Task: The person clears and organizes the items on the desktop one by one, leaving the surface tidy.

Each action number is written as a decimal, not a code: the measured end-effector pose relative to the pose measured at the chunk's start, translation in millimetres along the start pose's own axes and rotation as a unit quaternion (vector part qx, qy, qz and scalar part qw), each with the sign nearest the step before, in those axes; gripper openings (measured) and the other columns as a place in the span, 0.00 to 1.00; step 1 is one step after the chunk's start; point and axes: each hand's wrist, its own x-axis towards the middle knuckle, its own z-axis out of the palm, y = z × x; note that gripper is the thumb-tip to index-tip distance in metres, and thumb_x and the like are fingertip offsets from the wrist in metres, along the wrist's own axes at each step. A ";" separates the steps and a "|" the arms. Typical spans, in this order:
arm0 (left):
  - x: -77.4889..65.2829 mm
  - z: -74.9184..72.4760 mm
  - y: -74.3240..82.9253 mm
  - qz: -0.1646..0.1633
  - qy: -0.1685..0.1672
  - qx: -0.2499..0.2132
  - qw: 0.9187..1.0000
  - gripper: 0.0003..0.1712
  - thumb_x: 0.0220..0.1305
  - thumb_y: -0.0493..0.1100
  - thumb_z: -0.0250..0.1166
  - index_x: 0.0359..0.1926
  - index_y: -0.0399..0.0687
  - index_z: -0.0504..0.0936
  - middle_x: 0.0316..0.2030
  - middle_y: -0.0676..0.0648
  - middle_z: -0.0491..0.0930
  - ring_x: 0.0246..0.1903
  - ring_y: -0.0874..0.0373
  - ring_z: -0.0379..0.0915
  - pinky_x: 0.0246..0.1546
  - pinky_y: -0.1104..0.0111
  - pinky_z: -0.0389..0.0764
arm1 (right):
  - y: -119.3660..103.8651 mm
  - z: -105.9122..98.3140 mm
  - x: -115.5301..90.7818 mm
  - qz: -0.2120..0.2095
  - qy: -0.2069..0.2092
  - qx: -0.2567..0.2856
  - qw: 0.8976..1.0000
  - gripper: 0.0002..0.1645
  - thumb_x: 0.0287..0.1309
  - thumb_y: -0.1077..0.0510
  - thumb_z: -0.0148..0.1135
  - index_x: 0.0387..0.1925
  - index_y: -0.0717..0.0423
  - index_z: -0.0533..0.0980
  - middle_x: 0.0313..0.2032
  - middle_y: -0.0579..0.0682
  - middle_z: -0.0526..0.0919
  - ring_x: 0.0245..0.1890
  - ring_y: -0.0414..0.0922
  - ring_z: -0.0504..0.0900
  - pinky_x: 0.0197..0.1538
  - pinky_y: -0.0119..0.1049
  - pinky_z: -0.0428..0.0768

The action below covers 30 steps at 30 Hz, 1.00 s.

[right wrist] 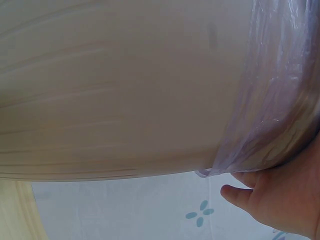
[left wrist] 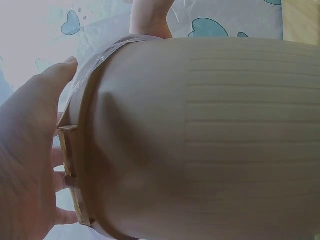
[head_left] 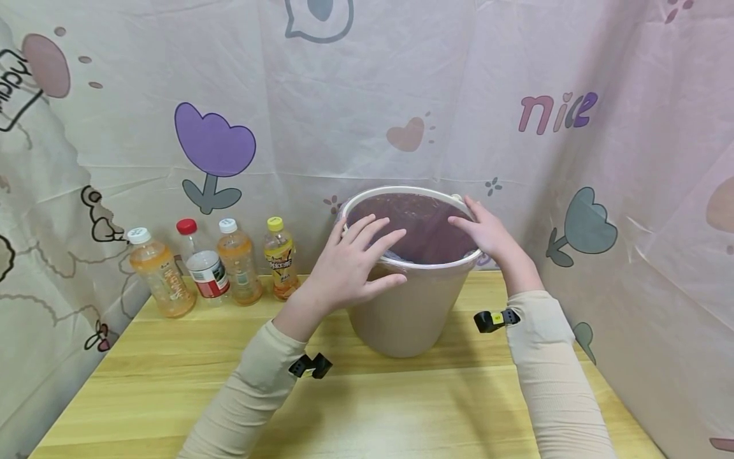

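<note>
A beige trash can (head_left: pixel 401 319) stands on the table with a thin, see-through purple bag (head_left: pixel 413 223) lining its inside. Around its mouth runs a white rim (head_left: pixel 395 261); in the right wrist view the bag's edge (right wrist: pixel 265 100) folds down over the outside. My left hand (head_left: pixel 350 264), fingers spread, is at the rim's left front, its thumb apart from the wall. At the right of the rim rests my right hand (head_left: pixel 490 233), thumb over the opening and extended fingers along the outer edge. Some right fingers are hidden.
Left of the can, several drink bottles stand in a row: two with white caps (head_left: pixel 163 280) (head_left: pixel 241 268), one with a red cap (head_left: pixel 206 271), one with a yellow cap (head_left: pixel 281 261). Patterned cloth (head_left: pixel 344 115) hangs behind the wooden table (head_left: pixel 378 408) and along its sides.
</note>
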 end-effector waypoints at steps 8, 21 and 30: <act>-15.4 -4.4 -4.8 0.000 0.019 -0.001 1.000 0.39 0.61 0.72 0.52 0.69 0.64 0.66 0.68 0.48 0.67 0.71 0.49 0.57 0.70 0.41 0.54 | 0.8 0.2 0.2 0.000 -0.001 -0.001 1.000 0.49 0.67 0.34 0.45 0.77 0.47 0.37 0.77 0.58 0.33 0.77 0.59 0.34 0.75 0.62 0.39; -48.6 -15.6 -19.9 -0.038 0.059 -0.022 0.997 0.42 0.66 0.77 0.34 0.69 0.61 0.67 0.67 0.46 0.69 0.70 0.47 0.59 0.69 0.40 0.55 | 0.5 -0.1 -0.3 0.004 -0.001 0.000 1.000 0.48 0.68 0.36 0.45 0.77 0.46 0.37 0.77 0.59 0.33 0.77 0.60 0.34 0.75 0.62 0.39; -70.2 -18.3 -35.7 -0.085 0.099 -0.032 0.991 0.43 0.66 0.76 0.36 0.66 0.55 0.71 0.65 0.43 0.71 0.68 0.43 0.62 0.68 0.40 0.56 | -0.7 -0.2 -0.5 0.005 -0.001 -0.005 1.000 0.48 0.68 0.35 0.44 0.77 0.46 0.37 0.77 0.59 0.33 0.77 0.59 0.34 0.75 0.62 0.39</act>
